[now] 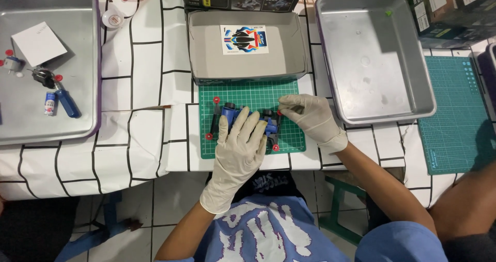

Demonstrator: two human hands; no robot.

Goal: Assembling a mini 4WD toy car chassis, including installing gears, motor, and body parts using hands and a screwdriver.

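A small blue and black toy car chassis (269,122) with red wheels lies on a green cutting mat (254,94) near the table's front edge. My left hand (238,147), in a white glove, rests flat over the car's left half and hides most of it. My right hand (310,115), also gloved, pinches at the red wheel on the car's far right corner. Other red wheels (209,136) show at the mat's left side and near the front edge.
An open grey cardboard box (206,45) holding a sticker sheet (244,39) stands just behind the mat. Metal trays sit at left (82,60) and right (403,86); the left one holds a blue screwdriver (66,100), paper and small parts. Another green mat (452,112) lies far right.
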